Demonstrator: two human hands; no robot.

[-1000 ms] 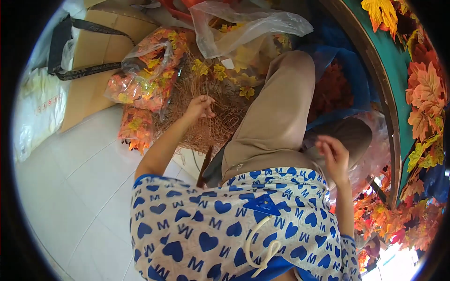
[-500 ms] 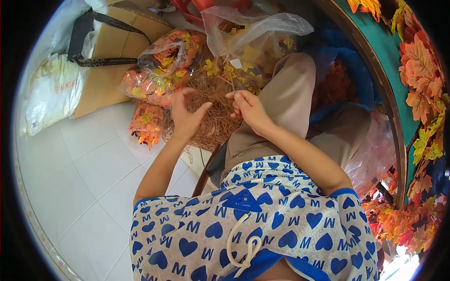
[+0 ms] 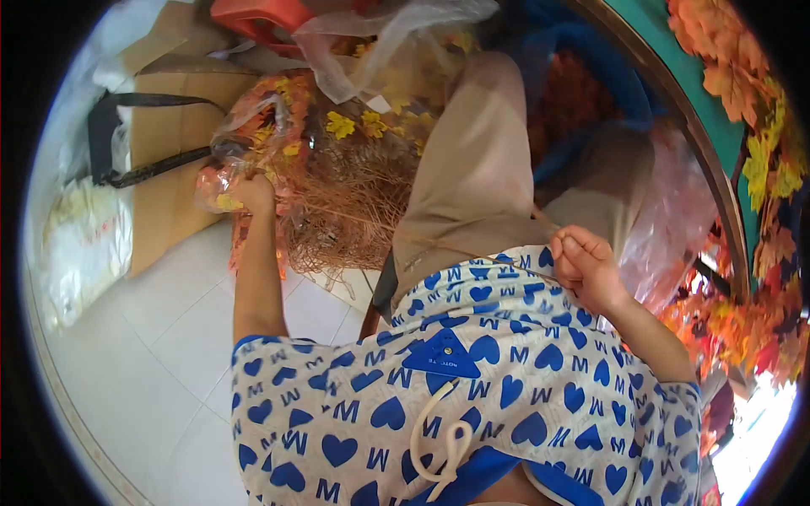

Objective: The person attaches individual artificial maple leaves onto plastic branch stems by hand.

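Note:
A thin brown strand [image 3: 456,249] like a vine or twine stretches across my lap between my two hands. My left hand [image 3: 256,194], closed on its far-left end, is beside the clear bags of orange leaves [image 3: 278,126]. My right hand [image 3: 584,266] pinches the other part near my right thigh, and a short stiff brown end [image 3: 545,219] sticks up past its fingers. Between my left hand and my leg lies a tangled heap of brown strands [image 3: 354,207]. Yellow artificial leaves [image 3: 341,126] rest at the heap's far side.
A cardboard box [image 3: 173,152] with a black strap and a white plastic package [image 3: 89,253] stand at left. Clear plastic film [image 3: 396,42] and a red plastic thing [image 3: 261,15] are at the far side. A curved green tabletop [image 3: 742,198] with leaf garlands borders the right.
My hands have drawn apart: the left went left toward the bagged leaves, the right came back toward my right thigh. The brown strand now spans between them. The view has shifted slightly.

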